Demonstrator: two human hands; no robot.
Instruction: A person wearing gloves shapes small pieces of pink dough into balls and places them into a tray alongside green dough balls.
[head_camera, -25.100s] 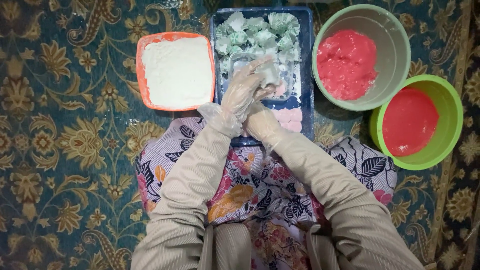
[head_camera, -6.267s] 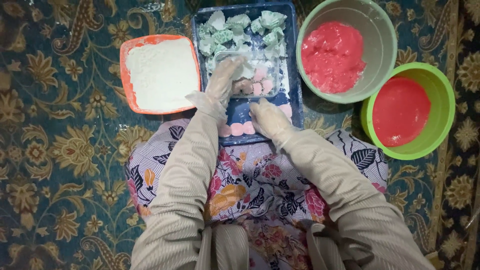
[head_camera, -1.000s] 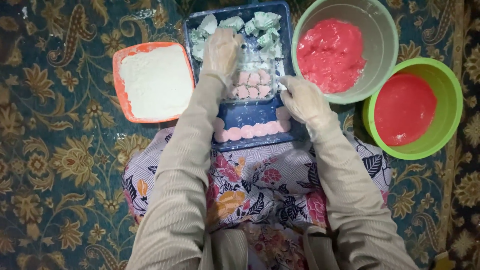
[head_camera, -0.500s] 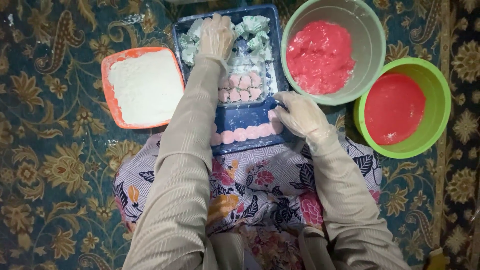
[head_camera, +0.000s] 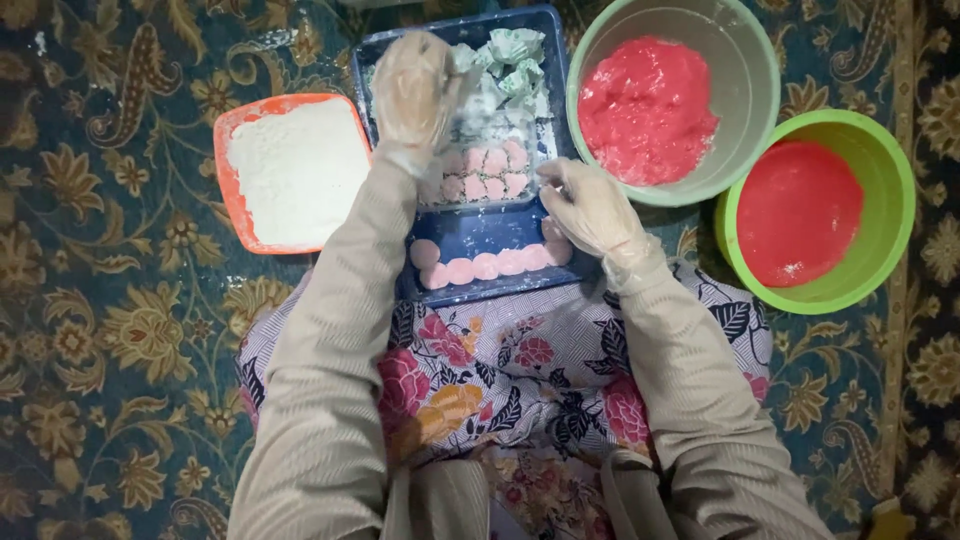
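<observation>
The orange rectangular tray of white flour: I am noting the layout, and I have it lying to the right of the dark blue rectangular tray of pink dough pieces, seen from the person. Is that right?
Not quite. In the head view the orange rectangular tray of white flour lies to the left of the dark blue rectangular tray of pink dough pieces, not the right. The rest stands.

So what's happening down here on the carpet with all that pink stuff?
A person sits over a dark blue rectangular tray holding rows of round pink dough pieces and pale green wrapped pieces. The gloved left hand reaches to the tray's far end, by the wrapped pieces; the gloved right hand rests at its right edge. An orange tray of white flour lies left, and two green bowls of pink mixture lie right.
</observation>
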